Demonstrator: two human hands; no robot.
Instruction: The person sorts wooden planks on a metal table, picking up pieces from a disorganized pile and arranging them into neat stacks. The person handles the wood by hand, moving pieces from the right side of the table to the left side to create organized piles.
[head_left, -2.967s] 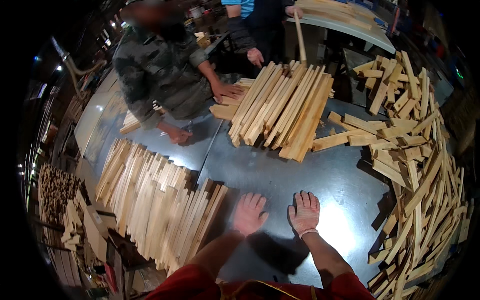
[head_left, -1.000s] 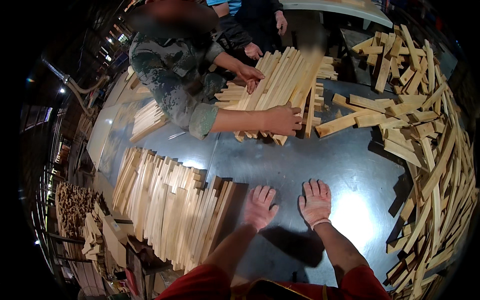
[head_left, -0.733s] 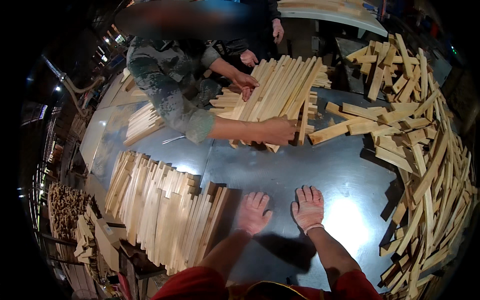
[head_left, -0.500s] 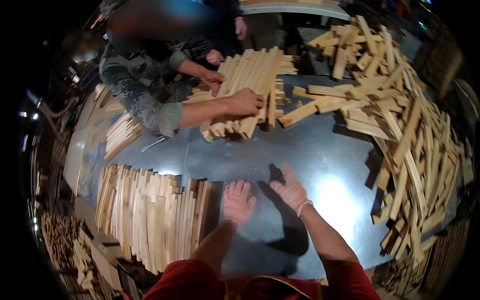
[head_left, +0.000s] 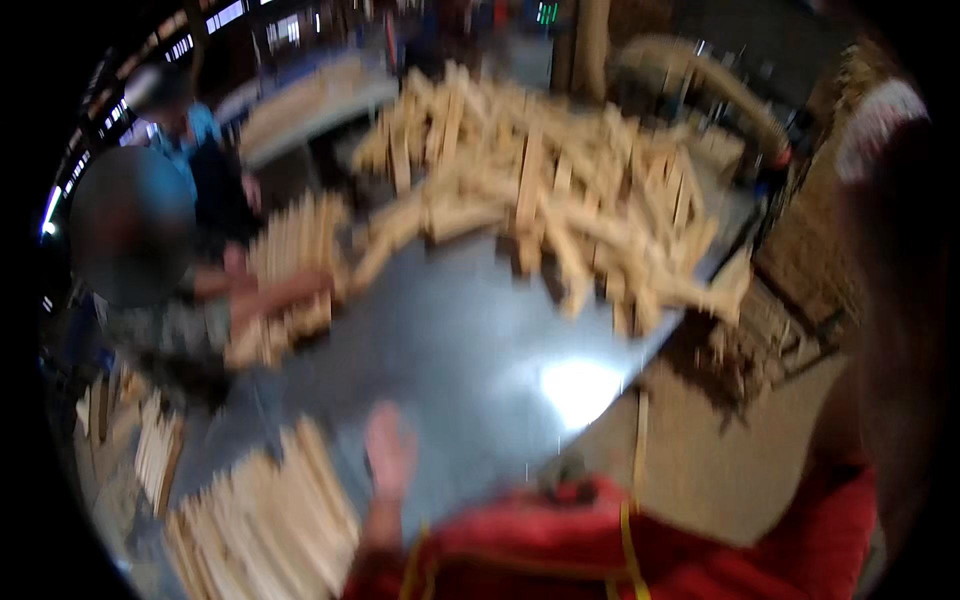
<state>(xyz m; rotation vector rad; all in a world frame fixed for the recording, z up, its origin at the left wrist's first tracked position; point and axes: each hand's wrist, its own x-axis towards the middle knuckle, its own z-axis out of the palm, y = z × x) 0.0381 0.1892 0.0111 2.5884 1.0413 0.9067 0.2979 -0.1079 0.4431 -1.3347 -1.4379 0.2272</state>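
My left hand (head_left: 390, 452) is over the grey metal tabletop (head_left: 450, 370), just right of a row of wooden strips (head_left: 262, 520) laid side by side. Blurred as it is, it looks flat, with nothing in it. My right hand (head_left: 882, 128), in a pale glove, is raised high at the far right, close to the camera and away from the table. Its fingers are smeared and partly lost in the dark rim. A large heap of loose wooden strips (head_left: 530, 180) covers the table's far side.
At the left, a person in a camouflage sleeve (head_left: 165, 335) has hands on another bundle of strips (head_left: 295, 245). Someone in blue (head_left: 205, 125) stands behind. A small stack of strips (head_left: 158, 452) lies at lower left. The table's right edge slants past scrap wood (head_left: 770, 340) on the floor.
My view has swung to the right and blurred. My right hand has gone from above the table up to the far right. My left hand stays beside the row of strips.
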